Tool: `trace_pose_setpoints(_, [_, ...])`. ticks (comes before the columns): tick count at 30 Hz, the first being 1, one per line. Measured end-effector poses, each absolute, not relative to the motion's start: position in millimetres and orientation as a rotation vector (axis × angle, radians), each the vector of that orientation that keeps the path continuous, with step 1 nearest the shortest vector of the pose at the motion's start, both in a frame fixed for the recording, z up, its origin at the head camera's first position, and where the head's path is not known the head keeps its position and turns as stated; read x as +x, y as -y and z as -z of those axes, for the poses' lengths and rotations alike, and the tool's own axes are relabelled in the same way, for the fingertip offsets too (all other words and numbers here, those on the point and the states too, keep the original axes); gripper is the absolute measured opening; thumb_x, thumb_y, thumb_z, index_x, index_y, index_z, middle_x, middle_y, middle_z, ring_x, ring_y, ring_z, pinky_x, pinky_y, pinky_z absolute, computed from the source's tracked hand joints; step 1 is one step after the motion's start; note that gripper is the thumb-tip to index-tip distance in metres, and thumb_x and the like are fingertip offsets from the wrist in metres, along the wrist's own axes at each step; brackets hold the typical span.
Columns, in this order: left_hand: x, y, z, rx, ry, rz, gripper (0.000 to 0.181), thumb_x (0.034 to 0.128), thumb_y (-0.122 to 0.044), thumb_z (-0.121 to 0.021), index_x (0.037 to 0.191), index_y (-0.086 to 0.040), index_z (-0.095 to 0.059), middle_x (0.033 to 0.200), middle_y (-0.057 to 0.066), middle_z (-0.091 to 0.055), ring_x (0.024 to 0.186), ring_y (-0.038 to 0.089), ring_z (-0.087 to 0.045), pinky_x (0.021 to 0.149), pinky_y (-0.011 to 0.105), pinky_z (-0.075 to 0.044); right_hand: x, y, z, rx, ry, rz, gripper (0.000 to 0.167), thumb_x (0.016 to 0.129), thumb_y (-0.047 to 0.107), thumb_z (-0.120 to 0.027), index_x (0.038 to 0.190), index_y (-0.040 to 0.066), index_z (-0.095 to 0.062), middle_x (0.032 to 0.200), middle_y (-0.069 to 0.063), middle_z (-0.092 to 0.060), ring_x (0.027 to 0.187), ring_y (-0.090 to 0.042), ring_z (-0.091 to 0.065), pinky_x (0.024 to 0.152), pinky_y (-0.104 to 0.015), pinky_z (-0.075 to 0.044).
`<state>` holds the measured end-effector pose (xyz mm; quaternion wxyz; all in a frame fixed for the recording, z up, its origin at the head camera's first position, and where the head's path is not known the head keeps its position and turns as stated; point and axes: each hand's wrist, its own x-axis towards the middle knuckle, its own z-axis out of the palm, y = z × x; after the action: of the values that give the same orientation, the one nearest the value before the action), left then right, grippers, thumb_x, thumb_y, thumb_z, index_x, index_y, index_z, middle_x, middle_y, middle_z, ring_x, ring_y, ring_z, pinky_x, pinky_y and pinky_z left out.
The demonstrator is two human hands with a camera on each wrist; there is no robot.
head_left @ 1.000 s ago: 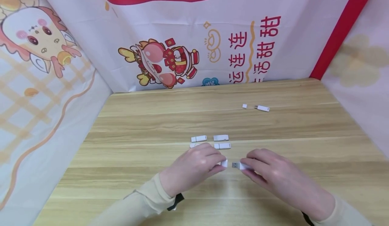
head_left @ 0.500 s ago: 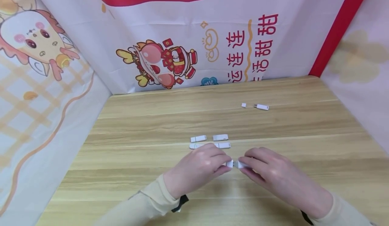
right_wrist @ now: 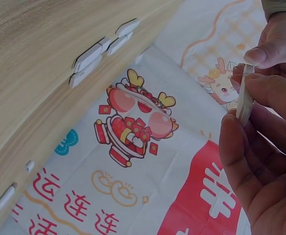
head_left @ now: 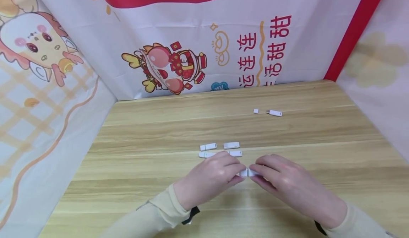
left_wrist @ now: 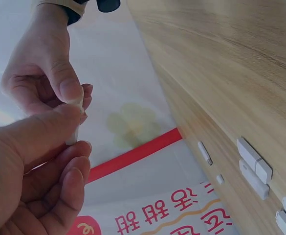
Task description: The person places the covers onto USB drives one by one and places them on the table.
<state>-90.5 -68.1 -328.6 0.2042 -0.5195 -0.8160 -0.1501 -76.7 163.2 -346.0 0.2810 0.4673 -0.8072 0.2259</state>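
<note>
Above the front of the wooden table, my left hand [head_left: 211, 177] pinches a small white cap [head_left: 244, 173] between thumb and fingers. Facing it, my right hand [head_left: 289, 183] grips a white USB flash drive [head_left: 253, 173]. Cap and drive are in line and meet at a thin seam; the metal plug is out of sight. Fingers cover much of both pieces. In the right wrist view the flash drive [right_wrist: 245, 105] shows edge-on between thumb and fingers.
Several white flash drives, among them one at upper left [head_left: 208, 146] and one at upper right [head_left: 231, 145], lie just beyond the hands. Farther back lie an uncapped flash drive [head_left: 274, 113] and a loose cap [head_left: 256, 111]. Printed cloth [head_left: 179, 21] walls the table's back and sides.
My left hand has moved right with the cap. The gap to the drive has closed, and the metal plug that showed before is now hidden. My right hand has barely moved.
</note>
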Motion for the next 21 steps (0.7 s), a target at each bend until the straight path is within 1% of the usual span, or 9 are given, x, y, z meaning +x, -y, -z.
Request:
trace_pose_setpoints(7, [-91.1, 66.3, 327.1, -1.456, 2.187, 0.318, 0.007, 0.0872, -0.012, -0.077, 0.093, -0.007, -0.075, 0.09, -0.001, -0.068, 0.083, 0.011, -0.061, 0.078, 0.014, -0.05, -77.1, -161.3, 343.3, 1.263, 2.19, -0.519, 0.046, 0.108, 0.032, -0.039, 0.097, 0.004, -0.073, 0.093, -0.002, -0.065, 0.082, -0.015, -0.063, 0.07, -0.028, -0.056])
trace_pose_setpoints(11, [-91.7, 64.5, 324.3, -1.49, 2.171, 0.279, 0.008, 0.0876, -0.012, -0.077, 0.093, -0.007, -0.077, 0.087, -0.001, -0.067, 0.081, 0.011, -0.06, 0.076, 0.015, -0.05, -77.6, -160.8, 342.9, 1.275, 2.161, -0.476, 0.047, 0.109, 0.03, -0.037, 0.096, 0.003, -0.073, 0.091, -0.001, -0.064, 0.079, -0.015, -0.061, 0.067, -0.026, -0.055])
trace_pose_setpoints(17, [-98.0, 61.0, 327.9, -1.51, 2.143, 0.266, 0.007, 0.0873, -0.013, -0.076, 0.093, -0.008, -0.076, 0.086, 0.0, -0.067, 0.08, 0.011, -0.06, 0.077, 0.015, -0.05, -79.9, -161.1, 342.8, 1.28, 2.097, -0.45, 0.044, 0.11, 0.025, -0.037, 0.096, 0.002, -0.072, 0.09, -0.001, -0.063, 0.077, -0.014, -0.06, 0.065, -0.024, -0.054])
trace_pose_setpoints(21, [-104.5, 58.3, 329.9, -1.516, 2.129, 0.318, 0.008, 0.0849, -0.011, -0.078, 0.091, -0.007, -0.077, 0.085, 0.0, -0.067, 0.08, 0.01, -0.062, 0.078, 0.013, -0.05, -84.3, -162.2, 342.5, 1.28, 2.067, -0.451, 0.044, 0.109, 0.025, -0.038, 0.095, 0.002, -0.072, 0.089, -0.001, -0.063, 0.076, -0.015, -0.061, 0.063, -0.024, -0.054])
